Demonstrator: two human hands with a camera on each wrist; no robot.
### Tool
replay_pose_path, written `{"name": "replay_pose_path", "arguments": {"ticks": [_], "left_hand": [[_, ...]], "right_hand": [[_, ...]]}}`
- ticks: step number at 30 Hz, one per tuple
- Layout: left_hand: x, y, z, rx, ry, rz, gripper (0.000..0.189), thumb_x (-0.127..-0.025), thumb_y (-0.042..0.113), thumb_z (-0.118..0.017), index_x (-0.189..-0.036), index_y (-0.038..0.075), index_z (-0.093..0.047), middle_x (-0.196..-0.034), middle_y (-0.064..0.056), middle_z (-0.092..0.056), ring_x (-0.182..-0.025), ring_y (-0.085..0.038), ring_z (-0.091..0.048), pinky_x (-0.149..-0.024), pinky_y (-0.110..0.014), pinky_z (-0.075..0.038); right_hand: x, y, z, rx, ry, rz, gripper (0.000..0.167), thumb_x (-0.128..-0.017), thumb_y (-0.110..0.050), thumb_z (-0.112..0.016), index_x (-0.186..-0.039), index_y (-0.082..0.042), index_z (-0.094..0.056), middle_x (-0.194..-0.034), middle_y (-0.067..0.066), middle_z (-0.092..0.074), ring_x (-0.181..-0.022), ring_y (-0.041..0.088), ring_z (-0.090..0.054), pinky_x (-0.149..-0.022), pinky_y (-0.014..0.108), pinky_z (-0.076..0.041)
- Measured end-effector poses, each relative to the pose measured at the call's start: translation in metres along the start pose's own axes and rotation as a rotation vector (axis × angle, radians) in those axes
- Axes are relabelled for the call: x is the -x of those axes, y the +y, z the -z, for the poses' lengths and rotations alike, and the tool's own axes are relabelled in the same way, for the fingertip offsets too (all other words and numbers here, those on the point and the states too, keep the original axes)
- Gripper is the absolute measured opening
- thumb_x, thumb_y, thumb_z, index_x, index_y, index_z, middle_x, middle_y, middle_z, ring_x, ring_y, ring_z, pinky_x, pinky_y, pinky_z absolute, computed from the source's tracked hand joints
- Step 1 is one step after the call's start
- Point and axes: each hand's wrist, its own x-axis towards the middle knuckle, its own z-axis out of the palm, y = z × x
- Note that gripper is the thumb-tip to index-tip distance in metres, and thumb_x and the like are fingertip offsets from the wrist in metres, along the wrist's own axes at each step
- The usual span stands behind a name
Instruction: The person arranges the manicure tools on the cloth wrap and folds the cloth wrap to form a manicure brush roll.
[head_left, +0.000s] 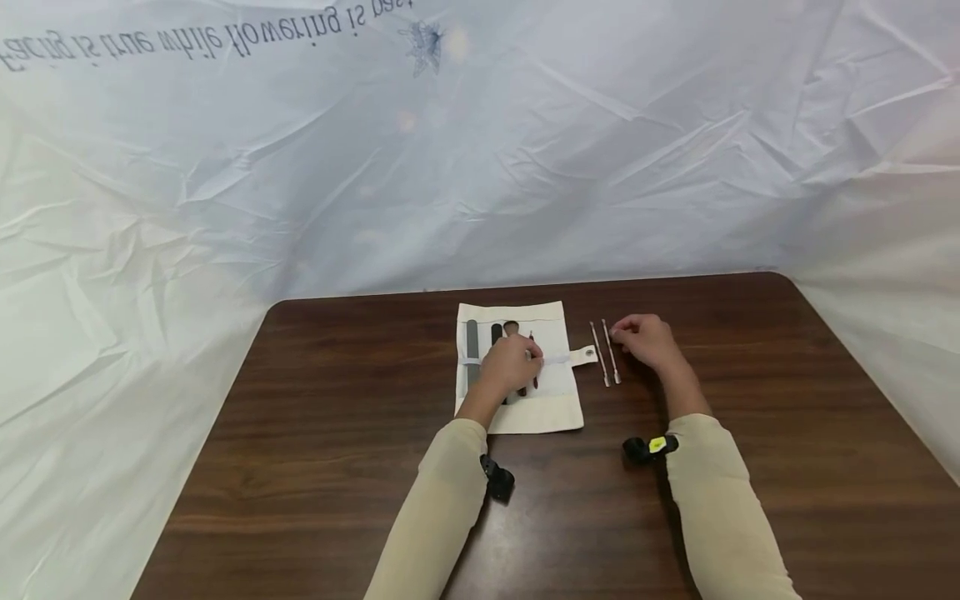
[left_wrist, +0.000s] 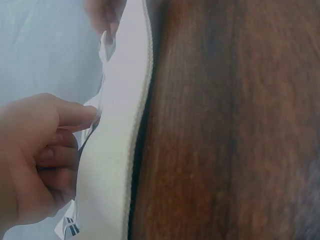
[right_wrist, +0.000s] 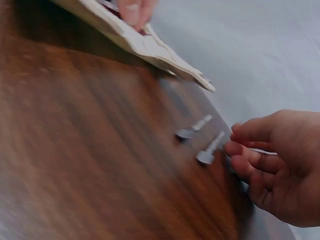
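An unfolded white cloth tool pouch point(head_left: 551, 414) lies on the table. My left hand point(head_left: 512, 363) is over its middle, thumb and forefinger pinching at the white elastic band point(head_left: 557, 359), other fingers curled. Under and beside that hand, the pouch holds a grey flat file point(head_left: 472, 342), a black-handled tool point(head_left: 497, 332), a brush point(head_left: 512, 327) and a slim dark red tool point(head_left: 536, 383). Two thin metal cuticle pushers point(head_left: 600, 354) lie side by side right of the pouch. My right hand point(head_left: 647, 340) is beside the upper end of the nearer one, fingers loosely bent with nothing visible between them.
The pouch's snap tab point(head_left: 585, 356) sticks out to the right, close to the metal tools. Dark wood tabletop point(head_left: 330, 450) stretches around the pouch. White sheeting point(head_left: 465, 167) hangs behind the table's back edge. Each wrist wears a small black camera point(head_left: 498, 481).
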Motion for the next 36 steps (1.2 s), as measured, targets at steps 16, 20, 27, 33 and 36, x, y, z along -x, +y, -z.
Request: {"name": "replay_pose_path", "arguments": {"ticks": [16, 20, 27, 33, 36], "left_hand": [[0.002, -0.002, -0.003, -0.056, 0.016, 0.04, 0.016, -0.1, 0.027, -0.065, -0.106, 0.021, -0.079, -0.083, 0.003, -0.077, -0.059, -0.011, -0.06, -0.051, -0.026, -0.044], [0.002, -0.002, -0.002, -0.048, 0.023, 0.037, 0.016, -0.1, 0.027, -0.065, -0.104, 0.02, -0.078, -0.072, 0.003, -0.072, -0.055, -0.011, -0.055, -0.049, -0.025, -0.041], [0.002, -0.003, -0.003, -0.054, 0.017, 0.039, 0.017, -0.1, 0.028, -0.064, -0.105, 0.02, -0.078, -0.073, 0.004, -0.072, -0.057, -0.011, -0.056, -0.051, -0.024, -0.041], [0.0, -0.004, -0.004, -0.051, 0.024, 0.037, 0.017, -0.1, 0.029, -0.064, -0.105, 0.021, -0.079, -0.073, 0.003, -0.072, -0.059, -0.012, -0.057, -0.051, -0.025, -0.042], [0.0, -0.005, -0.006, -0.039, 0.03, 0.034, 0.017, -0.099, 0.028, -0.065, -0.104, 0.021, -0.079, -0.072, 0.004, -0.072, -0.059, -0.012, -0.057, -0.052, -0.025, -0.041]], "right_hand": [[0.004, -0.027, -0.01, 0.149, 0.031, -0.129, 0.028, -0.1, -0.023, -0.06, -0.086, -0.001, -0.069, -0.089, 0.014, -0.069, -0.073, 0.025, -0.059, -0.065, 0.034, -0.045], [0.003, -0.029, -0.01, 0.163, 0.046, -0.123, 0.03, -0.1, -0.022, -0.058, -0.078, -0.003, -0.068, -0.089, 0.014, -0.07, -0.07, 0.024, -0.059, -0.061, 0.031, -0.043], [0.002, -0.025, -0.008, 0.161, 0.032, -0.1, 0.031, -0.101, -0.021, -0.054, -0.085, 0.001, -0.07, -0.113, 0.024, -0.071, -0.082, 0.031, -0.06, -0.067, 0.033, -0.043], [-0.002, -0.018, -0.006, 0.068, 0.048, -0.06, 0.034, -0.103, -0.021, -0.054, -0.106, 0.005, -0.074, -0.108, 0.026, -0.074, -0.084, 0.03, -0.066, -0.068, 0.03, -0.045], [-0.004, -0.017, -0.006, -0.008, 0.056, -0.075, 0.034, -0.104, -0.022, -0.053, -0.11, 0.003, -0.074, -0.106, 0.023, -0.075, -0.082, 0.025, -0.067, -0.068, 0.028, -0.045]]}}
